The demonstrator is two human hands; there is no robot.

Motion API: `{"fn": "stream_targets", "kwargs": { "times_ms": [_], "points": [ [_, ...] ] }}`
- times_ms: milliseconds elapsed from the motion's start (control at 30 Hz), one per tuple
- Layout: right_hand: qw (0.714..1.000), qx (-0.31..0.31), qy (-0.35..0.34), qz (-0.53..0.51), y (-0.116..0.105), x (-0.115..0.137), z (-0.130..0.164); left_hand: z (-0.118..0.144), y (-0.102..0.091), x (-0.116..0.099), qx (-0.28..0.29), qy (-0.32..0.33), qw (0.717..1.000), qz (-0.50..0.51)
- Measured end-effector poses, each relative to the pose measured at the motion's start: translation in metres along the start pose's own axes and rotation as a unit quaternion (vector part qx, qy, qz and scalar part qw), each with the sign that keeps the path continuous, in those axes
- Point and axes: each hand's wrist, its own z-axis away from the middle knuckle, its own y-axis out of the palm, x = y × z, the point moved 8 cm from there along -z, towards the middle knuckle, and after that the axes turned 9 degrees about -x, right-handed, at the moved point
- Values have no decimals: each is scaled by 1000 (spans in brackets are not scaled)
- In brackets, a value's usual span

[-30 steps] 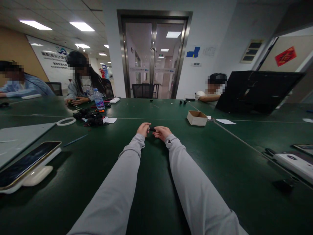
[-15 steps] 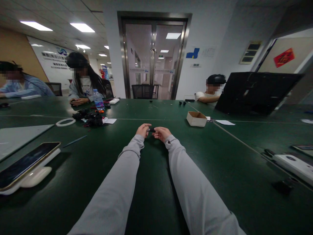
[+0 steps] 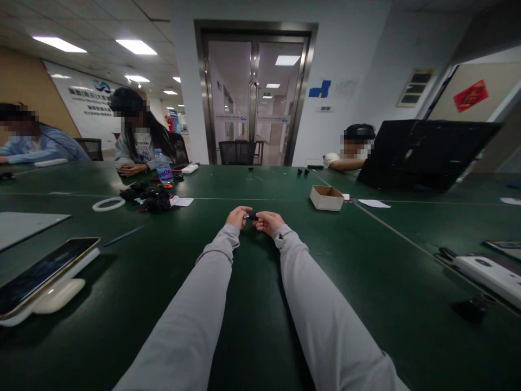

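Small black rod-like piece (image 3: 253,216) with a bright, metallic-looking end sits between our fingertips, just above the dark green, smooth-surfaced tabletop (image 3: 260,282), ahead of us and midway between our grey-sleeved forearms. Our bare left hand (image 3: 237,218) pinches the bright end, its forefinger stretched out above the piece, and our bare right hand (image 3: 269,221) is closed on the dark end, so the two hands are near each other, joined only by what they hold.

From here, we judge a slip the likeliest trouble: so little of the piece lies under our fingers that a loose pinch or an uneven pull could send it out of our hold. Dropped, it might roll, and its dark body would be hard to spot on so dark a surface. Our fingers also cover much of it, so we could misjudge its angle.

As for its looks, the visible middle is black, slim and roughly straight, lying nearly level. Whether it is one part or two joined, and what it is made of, we cannot tell.
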Motion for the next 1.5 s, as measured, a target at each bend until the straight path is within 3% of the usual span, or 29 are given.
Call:
{"fn": "stream_targets", "kwargs": {
  "times_ms": [400,567,667,800,1100,1267,1500],
  "points": [
    [999,-17,-8,-33,-6,0,-4,-4,0,4,-12,6,1000,-7],
    [999,-24,0,-27,-5,0,-3,-1,-8,2,-61,31,988,-136],
    [999,-24,0,-28,-5,0,-3,1,-6,1,-55,36,978,-199],
    [1000,-17,-1,-26,-6,-2,-6,2,-2,-2,-37,46,982,-182],
    [999,-20,0,-27,-6,-1,-6,2,-11,-5,-86,62,977,-187],
    [1000,-20,3,-20,-6,-2,-6,-1,-12,2,-73,36,975,-207],
    [1000,-19,1,-21,-7,-3,-8,1,-8,0,-67,49,981,-176]
  ]
}}
